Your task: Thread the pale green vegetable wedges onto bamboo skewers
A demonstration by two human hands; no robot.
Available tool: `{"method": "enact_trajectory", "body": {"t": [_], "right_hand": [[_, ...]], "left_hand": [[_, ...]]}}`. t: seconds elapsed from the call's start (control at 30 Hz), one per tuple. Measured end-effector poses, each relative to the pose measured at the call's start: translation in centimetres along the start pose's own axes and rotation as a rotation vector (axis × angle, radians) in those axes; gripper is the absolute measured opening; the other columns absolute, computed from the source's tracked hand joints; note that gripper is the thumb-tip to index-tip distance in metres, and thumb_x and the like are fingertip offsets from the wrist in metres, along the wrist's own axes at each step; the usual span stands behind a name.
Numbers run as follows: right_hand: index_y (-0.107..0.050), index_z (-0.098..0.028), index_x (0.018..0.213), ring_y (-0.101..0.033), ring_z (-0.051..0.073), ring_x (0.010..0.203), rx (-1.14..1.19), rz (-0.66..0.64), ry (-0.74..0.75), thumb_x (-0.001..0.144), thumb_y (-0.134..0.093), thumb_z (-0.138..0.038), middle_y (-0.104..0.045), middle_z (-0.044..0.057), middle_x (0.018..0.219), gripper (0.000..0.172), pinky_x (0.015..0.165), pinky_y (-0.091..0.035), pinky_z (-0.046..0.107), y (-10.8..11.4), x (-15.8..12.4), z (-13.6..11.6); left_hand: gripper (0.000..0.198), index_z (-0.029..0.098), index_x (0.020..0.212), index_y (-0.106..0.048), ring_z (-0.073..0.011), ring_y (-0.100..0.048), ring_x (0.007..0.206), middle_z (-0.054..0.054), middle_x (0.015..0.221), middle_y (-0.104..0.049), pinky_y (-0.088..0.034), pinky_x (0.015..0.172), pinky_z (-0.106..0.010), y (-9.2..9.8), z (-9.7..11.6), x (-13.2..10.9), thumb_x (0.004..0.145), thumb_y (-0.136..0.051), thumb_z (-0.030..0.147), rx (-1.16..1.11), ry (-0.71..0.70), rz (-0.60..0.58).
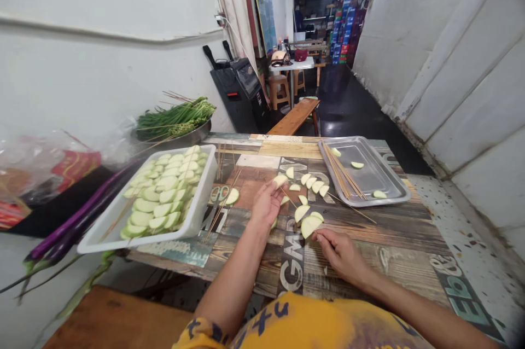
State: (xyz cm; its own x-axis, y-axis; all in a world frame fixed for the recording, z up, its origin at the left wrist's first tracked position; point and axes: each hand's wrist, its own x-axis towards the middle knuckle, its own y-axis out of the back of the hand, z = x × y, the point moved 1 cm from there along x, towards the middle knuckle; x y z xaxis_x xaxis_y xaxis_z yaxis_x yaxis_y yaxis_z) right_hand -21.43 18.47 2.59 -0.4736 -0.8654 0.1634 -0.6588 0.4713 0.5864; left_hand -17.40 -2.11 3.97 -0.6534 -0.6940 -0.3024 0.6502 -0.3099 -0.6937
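My left hand pinches a slice, right hand a skewer; leftward, white tub holds many slices; rightward, tray holds sticks.

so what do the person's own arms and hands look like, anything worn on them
The bare left hand and bare right hand have no gloves, and no watch or bracelet shows. Both forearms are uncovered. A yellow-orange fabric sleeve with dark markings shows on the left arm, matching the yellow-orange fabric top. The right sleeve isn't clearly visible.
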Motion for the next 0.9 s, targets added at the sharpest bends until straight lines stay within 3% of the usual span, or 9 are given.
{"method": "enact_trajectory", "body": {"t": [0.33,0.5,0.67,0.9], "right_hand": [[-0.059,-0.016,0.082,-0.055,0.014,0.062,0.012,0.029,-0.008,0.089,-0.033,-0.026,-0.062,0.004,0.070,0.028,0.061,-0.039,0.023,0.00,0.17,-0.20],[-0.058,-0.016,0.082,-0.054,0.013,0.063,0.078,0.029,0.017,0.090,-0.034,-0.027,-0.061,0.004,0.072,0.027,0.060,-0.039,0.022,0.10,0.14,-0.30],[-0.058,-0.015,0.082,-0.054,0.012,0.062,0.111,0.019,0.012,0.090,-0.035,-0.027,-0.061,0.003,0.071,0.027,0.059,-0.039,0.021,0.13,0.19,-0.52],[-0.059,-0.015,0.081,-0.054,0.013,0.063,0.058,0.063,0.039,0.089,-0.036,-0.026,-0.061,0.004,0.072,0.027,0.061,-0.039,0.022,0.22,0.15,-0.29]], "left_hand": [[0.010,0.009,0.085,-0.060,-0.0157,-0.065,0.079,-0.010,0.086,-0.068,-0.051,0.075,-0.026,-0.29,-0.59,-0.48,0.076,-0.055,0.008,0.040,0.059,-0.050],[0.019,0.008,0.088,-0.060,-0.0169,-0.065,0.080,-0.011,0.082,-0.068,-0.052,0.077,-0.030,-0.44,-0.30,-0.44,0.083,-0.051,0.024,-0.021,0.147,-0.029],[0.021,0.010,0.094,-0.061,-0.0174,-0.065,0.082,-0.011,0.088,-0.068,-0.050,0.080,-0.032,-0.15,-0.52,-0.29,0.082,-0.054,0.025,0.066,0.071,-0.066],[0.014,0.010,0.087,-0.062,-0.0188,-0.066,0.081,-0.010,0.087,-0.069,-0.050,0.083,-0.036,-0.74,-0.91,-0.98,0.081,-0.054,0.019,0.071,0.017,-0.059]]}}
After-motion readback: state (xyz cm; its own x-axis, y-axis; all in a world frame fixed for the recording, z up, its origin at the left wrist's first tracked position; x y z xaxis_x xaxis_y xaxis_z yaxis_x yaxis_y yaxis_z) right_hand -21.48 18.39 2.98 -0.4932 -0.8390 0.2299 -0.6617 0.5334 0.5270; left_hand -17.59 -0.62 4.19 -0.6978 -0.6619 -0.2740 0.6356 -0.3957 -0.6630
